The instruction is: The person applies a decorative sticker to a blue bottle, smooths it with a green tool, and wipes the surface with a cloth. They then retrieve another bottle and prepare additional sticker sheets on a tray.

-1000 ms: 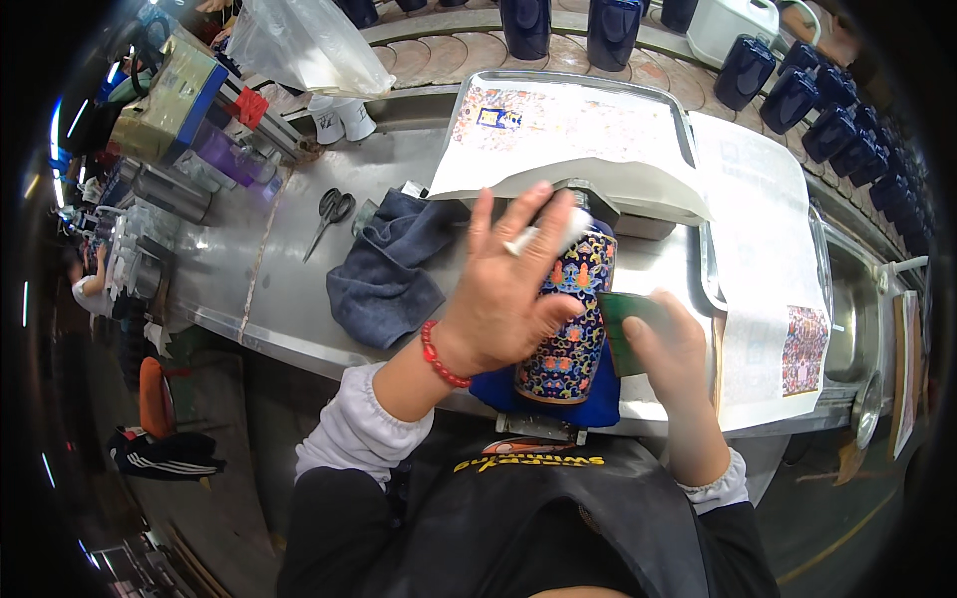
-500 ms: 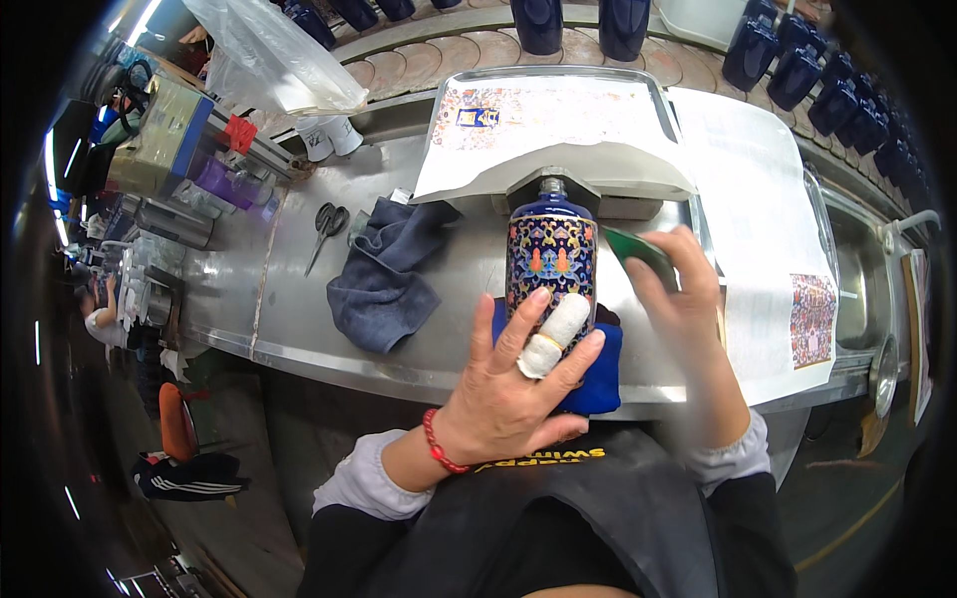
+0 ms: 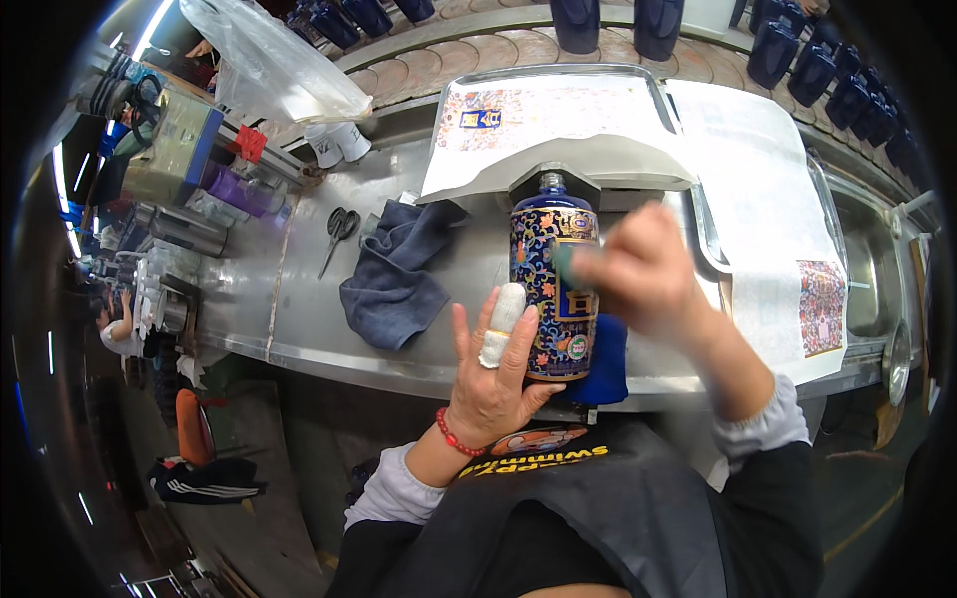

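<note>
A dark blue bottle [image 3: 533,264] with a colourful floral pattern lies with its neck away from me and its base toward me. My left hand [image 3: 488,374] rests against the bottle's lower left side, fingers stretched out, thumb by the base. One of its fingers wears a white wrap. Over the bottle's right side is my right hand [image 3: 648,269], blurred by motion, closed on a small green scraper [image 3: 564,261] that covers part of the patterned front. The bottle's neck sits at a dark angular rest [image 3: 588,194]. Partly under the bottle is a blue cloth [image 3: 610,364].
Left of the bottle lie a grey-blue towel [image 3: 394,284] and black scissors [image 3: 341,227]. Behind stands a metal tray [image 3: 653,85] with printed sheets [image 3: 568,115]; more sheets [image 3: 763,189] lie at right, near a sink [image 3: 867,269]. Several blue bottles [image 3: 658,25] stand at the back.
The bottle has turned about its length, bringing a different part of its pattern up. My left hand has slid to its left side; my right hand has swung left over it with the scraper.
</note>
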Available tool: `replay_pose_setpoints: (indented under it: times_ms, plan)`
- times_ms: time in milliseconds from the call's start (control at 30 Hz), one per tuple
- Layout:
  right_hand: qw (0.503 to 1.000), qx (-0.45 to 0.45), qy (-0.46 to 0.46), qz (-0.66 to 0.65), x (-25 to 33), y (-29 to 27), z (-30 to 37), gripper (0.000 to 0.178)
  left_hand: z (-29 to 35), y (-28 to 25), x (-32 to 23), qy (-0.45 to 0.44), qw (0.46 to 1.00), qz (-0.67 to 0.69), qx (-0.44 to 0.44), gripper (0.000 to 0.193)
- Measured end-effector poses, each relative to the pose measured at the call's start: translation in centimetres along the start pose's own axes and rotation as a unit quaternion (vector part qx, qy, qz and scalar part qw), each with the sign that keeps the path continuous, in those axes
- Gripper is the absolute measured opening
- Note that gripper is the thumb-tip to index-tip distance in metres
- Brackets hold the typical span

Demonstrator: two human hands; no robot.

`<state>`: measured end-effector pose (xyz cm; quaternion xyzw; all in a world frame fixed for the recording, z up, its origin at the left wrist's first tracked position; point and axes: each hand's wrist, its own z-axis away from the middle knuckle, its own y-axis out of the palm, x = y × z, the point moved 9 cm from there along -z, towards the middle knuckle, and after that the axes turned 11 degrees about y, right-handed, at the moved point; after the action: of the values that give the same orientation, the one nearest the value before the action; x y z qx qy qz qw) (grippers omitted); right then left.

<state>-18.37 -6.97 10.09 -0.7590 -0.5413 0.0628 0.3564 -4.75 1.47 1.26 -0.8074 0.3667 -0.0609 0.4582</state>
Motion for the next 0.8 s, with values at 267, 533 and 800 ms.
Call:
replay_pose_setpoints:
  times_ms: [267, 533, 800]
  plan:
    - [0.972, -0.034, 0.225, -0.061, -4.1, -0.2, -0.5, 0.026, 0.2, 0.6, 0.7, -0.011, 0.999, -0.031, 0.017, 0.097]
    - [0.909, 0.142, 0.305, -0.245, -5.3, 2.8, 5.3, 0.020, 1.5, 1.4, 2.6, -0.023, 0.998, 0.051, 0.008, 0.115]
    - [0.985, 0.042, 0.160, -0.040, -2.7, 1.8, 5.2, 0.036, -5.2, 0.6, 6.9, 0.055, 0.993, 0.103, 0.023, 0.097]
